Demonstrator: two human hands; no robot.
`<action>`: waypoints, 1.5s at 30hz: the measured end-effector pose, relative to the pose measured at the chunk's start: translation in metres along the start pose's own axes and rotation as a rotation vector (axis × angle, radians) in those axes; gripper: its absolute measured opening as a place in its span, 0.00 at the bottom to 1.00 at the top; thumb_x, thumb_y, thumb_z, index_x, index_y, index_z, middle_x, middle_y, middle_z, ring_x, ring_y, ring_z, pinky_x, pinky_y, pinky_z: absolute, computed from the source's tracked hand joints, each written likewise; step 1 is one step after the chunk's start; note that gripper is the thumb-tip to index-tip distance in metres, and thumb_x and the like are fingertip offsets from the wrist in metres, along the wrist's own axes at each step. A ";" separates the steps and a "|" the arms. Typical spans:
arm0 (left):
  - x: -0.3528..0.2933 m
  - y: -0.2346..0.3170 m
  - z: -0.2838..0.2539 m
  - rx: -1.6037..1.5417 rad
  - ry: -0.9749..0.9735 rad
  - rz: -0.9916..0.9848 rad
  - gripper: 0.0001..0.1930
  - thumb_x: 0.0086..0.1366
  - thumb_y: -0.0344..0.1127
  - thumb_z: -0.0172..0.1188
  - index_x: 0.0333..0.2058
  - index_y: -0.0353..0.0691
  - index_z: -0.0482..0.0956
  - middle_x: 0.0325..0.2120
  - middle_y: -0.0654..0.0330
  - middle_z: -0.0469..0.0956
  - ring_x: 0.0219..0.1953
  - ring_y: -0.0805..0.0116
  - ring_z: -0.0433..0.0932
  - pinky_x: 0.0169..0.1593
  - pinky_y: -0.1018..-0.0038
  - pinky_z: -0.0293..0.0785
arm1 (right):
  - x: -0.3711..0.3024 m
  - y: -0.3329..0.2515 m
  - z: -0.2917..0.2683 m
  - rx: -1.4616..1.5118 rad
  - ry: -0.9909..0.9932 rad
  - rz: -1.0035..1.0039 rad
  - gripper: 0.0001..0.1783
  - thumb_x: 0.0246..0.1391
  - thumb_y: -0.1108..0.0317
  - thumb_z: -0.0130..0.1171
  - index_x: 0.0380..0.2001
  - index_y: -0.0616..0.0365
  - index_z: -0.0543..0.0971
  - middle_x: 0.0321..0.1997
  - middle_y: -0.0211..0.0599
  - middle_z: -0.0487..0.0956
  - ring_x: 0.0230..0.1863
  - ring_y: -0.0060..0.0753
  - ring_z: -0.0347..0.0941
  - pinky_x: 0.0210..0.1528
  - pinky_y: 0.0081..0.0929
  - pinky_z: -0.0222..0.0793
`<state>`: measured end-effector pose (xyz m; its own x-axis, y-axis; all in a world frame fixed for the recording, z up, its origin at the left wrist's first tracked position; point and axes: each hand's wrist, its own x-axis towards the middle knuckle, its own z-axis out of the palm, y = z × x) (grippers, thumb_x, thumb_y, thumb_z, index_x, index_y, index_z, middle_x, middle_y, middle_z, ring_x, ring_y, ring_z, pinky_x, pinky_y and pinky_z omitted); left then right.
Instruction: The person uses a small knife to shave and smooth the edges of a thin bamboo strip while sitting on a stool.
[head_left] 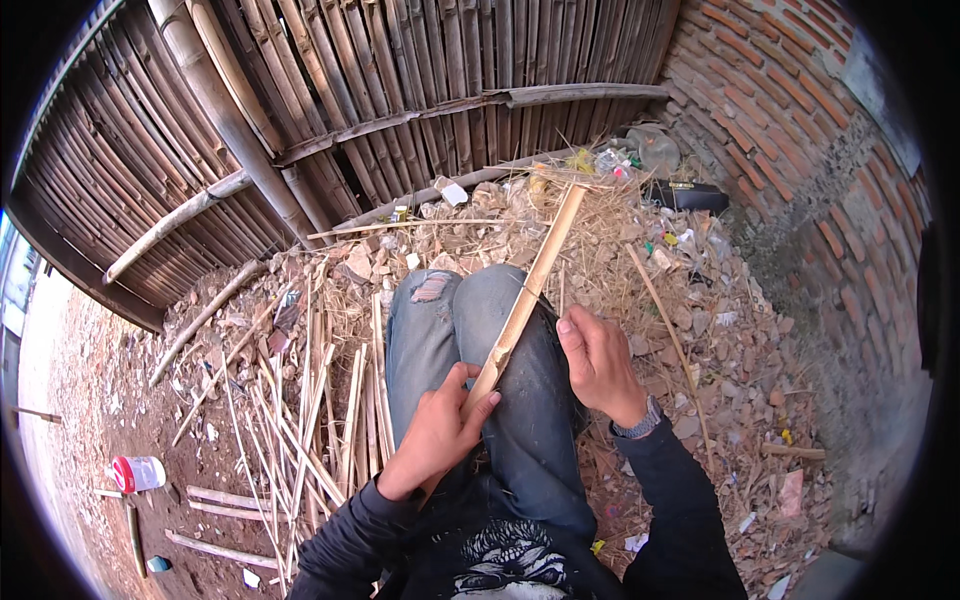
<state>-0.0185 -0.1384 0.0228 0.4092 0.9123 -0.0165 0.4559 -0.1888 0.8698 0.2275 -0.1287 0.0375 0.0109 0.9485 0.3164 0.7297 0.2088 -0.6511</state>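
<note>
A long split bamboo strip [540,270] slants across my jeans [480,310], pale and hollowed on its inner face. My left hand [440,425] is closed round its lower end, above my lap. To the right of the strip, my right hand [600,365] is closed, thumb uppermost, close to my right knee. What it grips is mostly hidden; a thin dark edge shows between it and the strip. A notch or node marks the strip just above my left fingers.
Many thin bamboo strips [330,430] lie piled left of my legs. A white and red tub [138,474] rests farther left. Rubble and litter [700,300] cover the ground. A bamboo fence [420,70] stands ahead and a brick wall [800,130] on the right.
</note>
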 end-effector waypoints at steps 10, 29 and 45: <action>0.004 -0.004 0.004 -0.130 0.012 -0.038 0.15 0.70 0.37 0.64 0.49 0.36 0.74 0.19 0.53 0.81 0.24 0.60 0.81 0.29 0.67 0.71 | -0.021 -0.008 -0.010 -0.185 -0.250 -0.059 0.22 0.67 0.48 0.57 0.30 0.57 0.76 0.17 0.51 0.78 0.22 0.61 0.78 0.24 0.53 0.70; 0.002 -0.010 0.014 -0.040 0.094 -0.029 0.13 0.70 0.35 0.63 0.49 0.37 0.75 0.17 0.53 0.78 0.21 0.66 0.80 0.29 0.69 0.70 | -0.017 0.020 -0.013 -0.552 -0.059 -0.086 0.29 0.65 0.43 0.58 0.20 0.57 0.79 0.14 0.50 0.77 0.18 0.57 0.78 0.20 0.50 0.73; -0.004 -0.020 0.013 -0.032 0.153 0.045 0.14 0.70 0.36 0.63 0.50 0.38 0.74 0.17 0.51 0.77 0.19 0.56 0.79 0.28 0.65 0.71 | -0.035 -0.011 -0.027 -0.243 -0.317 0.046 0.29 0.64 0.45 0.59 0.19 0.60 0.77 0.16 0.53 0.76 0.20 0.62 0.76 0.23 0.52 0.71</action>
<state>-0.0188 -0.1430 -0.0007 0.3024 0.9484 0.0957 0.4136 -0.2210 0.8832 0.2375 -0.1711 0.0520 -0.1367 0.9899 0.0372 0.8740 0.1382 -0.4658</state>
